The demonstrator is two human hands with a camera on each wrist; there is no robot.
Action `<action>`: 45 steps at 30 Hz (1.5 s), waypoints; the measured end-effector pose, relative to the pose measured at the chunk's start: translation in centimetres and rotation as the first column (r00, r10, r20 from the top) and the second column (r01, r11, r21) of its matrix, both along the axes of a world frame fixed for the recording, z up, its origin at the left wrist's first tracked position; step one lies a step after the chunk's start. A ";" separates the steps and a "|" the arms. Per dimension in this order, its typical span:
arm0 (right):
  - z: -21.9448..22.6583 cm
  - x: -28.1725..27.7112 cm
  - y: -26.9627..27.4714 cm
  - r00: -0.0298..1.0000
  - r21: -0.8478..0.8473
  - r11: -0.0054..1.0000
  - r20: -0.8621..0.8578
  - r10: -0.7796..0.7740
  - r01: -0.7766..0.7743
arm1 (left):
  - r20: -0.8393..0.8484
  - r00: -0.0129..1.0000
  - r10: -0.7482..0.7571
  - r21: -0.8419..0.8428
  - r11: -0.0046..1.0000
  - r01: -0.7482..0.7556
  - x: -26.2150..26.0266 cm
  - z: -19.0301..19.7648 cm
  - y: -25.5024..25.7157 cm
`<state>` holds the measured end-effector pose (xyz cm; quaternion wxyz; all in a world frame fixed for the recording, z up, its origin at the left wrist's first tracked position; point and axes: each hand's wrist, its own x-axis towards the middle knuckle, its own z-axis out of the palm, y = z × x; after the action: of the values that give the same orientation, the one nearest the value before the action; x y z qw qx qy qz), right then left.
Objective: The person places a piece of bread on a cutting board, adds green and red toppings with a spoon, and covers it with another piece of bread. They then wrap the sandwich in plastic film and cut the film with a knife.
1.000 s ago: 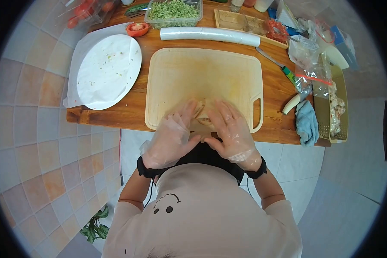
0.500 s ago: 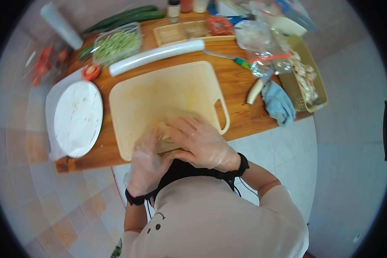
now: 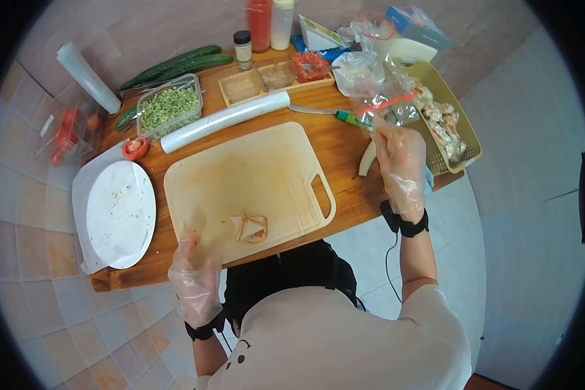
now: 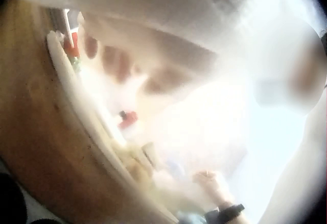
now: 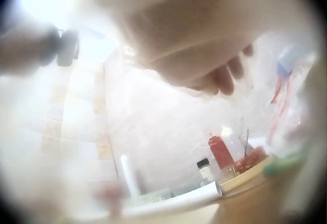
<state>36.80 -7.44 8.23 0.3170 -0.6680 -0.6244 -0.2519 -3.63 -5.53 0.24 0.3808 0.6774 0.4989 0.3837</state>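
Observation:
In the head view a small folded, bread-like piece (image 3: 255,229) lies on the cutting board (image 3: 240,162), near its front edge. My gloved left hand (image 3: 198,279) is over the board's front left corner, fingers extended and blurred, apart from the piece. At the right, my gloved right hand (image 3: 402,169) hovers beside a pale curved handle (image 3: 368,160) and a clear bag with a red strip (image 3: 387,104). The right wrist view shows that hand's fingers (image 5: 225,80) loosely bent, with nothing seen in them. A blue cloth is mostly hidden behind it.
White plate (image 3: 120,211) at left, with a cut tomato (image 3: 135,149) above it. Behind the board are a film roll (image 3: 224,121), a tub of chopped green (image 3: 169,107), a wooden tray (image 3: 242,86) and a green-handled knife (image 3: 352,119). Basket (image 3: 471,140) at right.
Both hands have parted from around the bread-like piece, which now shows on the board. My right hand has moved far right and up; my left has moved left and down. The view has turned.

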 end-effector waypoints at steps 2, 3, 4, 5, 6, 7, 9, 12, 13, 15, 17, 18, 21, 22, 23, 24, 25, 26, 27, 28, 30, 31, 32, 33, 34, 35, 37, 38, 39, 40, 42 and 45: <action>0.1 -0.3 0.2 0.987 -0.156 0.988 -0.160 -0.018 -0.008 | 0.070 0.996 0.049 -0.025 0.999 -0.048 -0.1 -0.8 -0.2; 0.2 -0.4 0.3 0.971 -0.234 0.972 -0.237 -0.037 -0.020 | 0.104 0.992 0.072 -0.040 0.997 -0.068 -0.1 -1.0 -0.1; 0.2 -0.2 0.6 0.965 -0.276 0.961 -0.252 -0.066 -0.006 | 0.066 0.995 0.071 -0.056 0.996 -0.068 -0.2 -0.7 0.0; 0.1 0.1 0.8 0.959 -0.320 0.947 -0.267 -0.094 0.003 | 0.027 0.997 0.073 -0.075 0.995 -0.071 -0.3 -0.2 -0.1; 0.1 0.3 1.1 0.953 -0.366 0.931 -0.281 -0.117 0.007 | -0.013 0.997 0.080 -0.096 0.992 -0.081 -0.5 0.1 -0.2; 0.1 0.4 1.4 0.945 -0.316 0.948 -0.305 -0.116 0.014 | -0.006 0.998 0.068 -0.069 0.995 -0.068 -0.6 -0.1 -0.1; -0.2 -0.3 2.1 0.926 -0.222 0.975 -0.370 -0.075 -0.010 | -0.012 0.997 0.082 -0.017 0.996 -0.082 -1.2 -1.1 -0.1; -0.5 -1.9 2.3 0.917 -0.241 0.969 -0.397 -0.050 -0.052 | -0.094 0.991 0.099 0.107 0.990 -0.088 -1.5 -1.4 -0.2; -0.8 -2.5 2.4 0.905 -0.232 0.970 -0.425 -0.030 -0.077 | -0.098 0.990 0.105 0.090 0.991 -0.097 -1.6 -1.1 -0.3; -1.5 -3.5 2.5 0.876 -0.214 0.966 -0.481 0.029 -0.149 | -0.002 0.992 0.125 -0.108 0.986 -0.125 -1.3 -0.3 -0.6; -2.3 -3.9 2.2 0.828 -0.234 0.951 -0.559 0.040 -0.204 | 0.006 0.992 0.124 -0.174 0.977 -0.121 -1.3 0.6 -0.6; -2.8 -4.1 1.9 0.794 -0.263 0.940 -0.607 0.015 -0.219 | 0.004 0.992 0.123 -0.180 0.976 -0.120 -1.4 0.8 -0.6; -4.1 -4.6 1.6 0.778 -0.326 0.930 -0.623 -0.077 -0.169 | 0.051 0.992 0.119 -0.190 0.976 -0.107 -1.6 0.5 -0.4; -3.9 -4.7 1.3 0.821 -0.380 0.916 -0.559 -0.117 -0.128 | 0.080 0.989 0.121 -0.186 0.977 -0.105 -1.7 0.3 -0.4; -4.0 -4.7 1.0 0.859 -0.430 0.899 -0.488 -0.155 -0.082 | 0.109 0.986 0.123 -0.182 0.978 -0.102 -1.8 0.3 -0.3; -4.3 -4.4 0.8 0.871 -0.437 0.896 -0.467 -0.156 -0.074 | 0.106 0.984 0.144 -0.160 0.979 -0.126 -2.1 0.5 -0.2; -4.7 -4.7 0.6 0.817 -0.404 0.910 -0.554 -0.160 -0.095 | 0.102 0.981 0.163 -0.139 0.979 -0.148 -2.3 0.7 0.0; -5.2 -4.8 0.2 0.754 -0.370 0.923 -0.635 -0.169 -0.105 | 0.101 0.980 0.174 -0.119 0.980 -0.162 -2.5 0.8 0.2; -5.5 -4.9 -0.1 0.685 -0.336 0.937 -0.706 -0.180 -0.100 | 0.103 0.977 0.187 -0.078 0.981 -0.179 -2.7 0.7 0.4; -5.5 -5.0 -0.3 0.682 -0.317 0.944 -0.709 -0.176 -0.087 | 0.110 0.975 0.192 -0.038 0.981 -0.188 -2.9 0.4 0.6; -5.3 -5.4 -0.6 0.676 -0.332 0.941 -0.709 -0.201 -0.069 | 0.096 0.976 0.195 0.004 0.981 -0.196 -3.0 0.2 1.0; -5.2 -5.3 -0.8 0.672 -0.340 0.939 -0.709 -0.216 -0.057 | 0.074 0.978 0.196 0.006 0.980 -0.197 -2.9 0.5 0.9; -5.2 -5.0 -1.0 0.700 -0.392 0.919 -0.670 -0.246 -0.052 | 0.052 0.980 0.194 0.008 0.981 -0.195 -2.9 0.6 0.9; -5.2 -5.0 -1.1 0.720 -0.381 0.922 -0.659 -0.216 -0.072 | -0.051 0.979 0.198 0.130 0.973 -0.191 -3.1 0.5 1.0; -5.0 -5.2 -1.2 0.739 -0.373 0.924 -0.645 -0.194 -0.083 | -0.146 0.968 0.203 0.249 0.955 -0.163 -3.2 0.3 1.1; -4.8 -5.2 -1.6 0.757 -0.368 0.927 -0.626 -0.186 -0.077 | -0.230 0.952 0.203 0.364 0.925 -0.110 -2.8 0.3 1.3; -4.5 -5.1 -2.1 0.747 -0.371 0.923 -0.642 -0.172 -0.106 | -0.195 0.964 0.182 0.246 0.960 -0.132 -2.2 0.5 1.0; -4.8 -4.7 -2.3 0.789 -0.333 0.937 -0.603 -0.122 -0.109 | -0.198 0.965 0.174 0.198 0.971 -0.135 -2.3 0.1 0.9; -5.5 -4.2 -2.6 0.827 -0.298 0.947 -0.558 -0.069 -0.122 | -0.205 0.964 0.171 0.151 0.978 -0.142 -2.3 -0.2 0.9; -6.3 -3.8 -2.9 0.847 -0.303 0.950 -0.522 -0.099 -0.075 | -0.178 0.970 0.164 0.103 0.984 -0.147 -2.1 -0.2 0.8; -7.0 -3.3 -3.5 0.839 -0.277 0.961 -0.527 -0.133 -0.021 | -0.135 0.975 0.179 0.008 0.984 -0.180 -1.8 0.1 0.5; -6.9 -2.6 -4.2 0.856 -0.202 0.979 -0.498 -0.138 0.040 | -0.081 0.983 0.163 0.036 0.986 -0.160 -1.0 0.3 0.4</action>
<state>34.15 -11.62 1.33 0.3956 -0.7653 -0.5073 -0.0222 -4.65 -5.09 0.52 0.3173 0.6556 0.5620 0.3920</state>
